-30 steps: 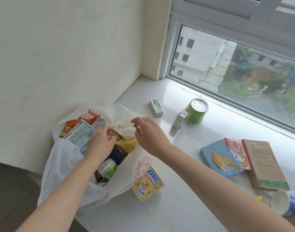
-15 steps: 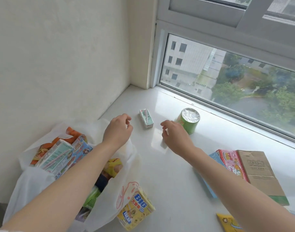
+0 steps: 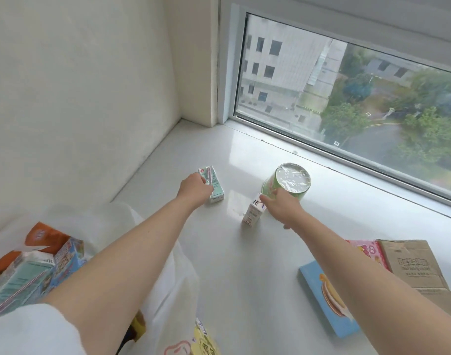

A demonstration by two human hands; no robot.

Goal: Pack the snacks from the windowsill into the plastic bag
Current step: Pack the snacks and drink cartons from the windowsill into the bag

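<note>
On the white windowsill (image 3: 244, 265) lies a small green-and-white drink carton (image 3: 215, 187); my left hand (image 3: 193, 189) has reached it and its fingers curl over the carton's near end. A green cup (image 3: 292, 181) with a film-wrapped lid lies tilted near the window. My right hand (image 3: 280, 207) is against the cup's lower side, its fingertips hidden, its thumb beside a small white carton (image 3: 253, 213) that stands upright. The white plastic bag (image 3: 168, 290) sits open at lower left under my left arm, with several snack packs inside.
A yellow box (image 3: 204, 340) leans at the bag's edge. At the right lie a blue biscuit box (image 3: 321, 303), a pink box (image 3: 370, 253) and a brown cardboard box (image 3: 413, 270). The wall runs along the left and the window frame along the far side.
Both hands left the bag and reached forward across the sill. The left one arrived at the green-and-white carton, the right one at the green cup.
</note>
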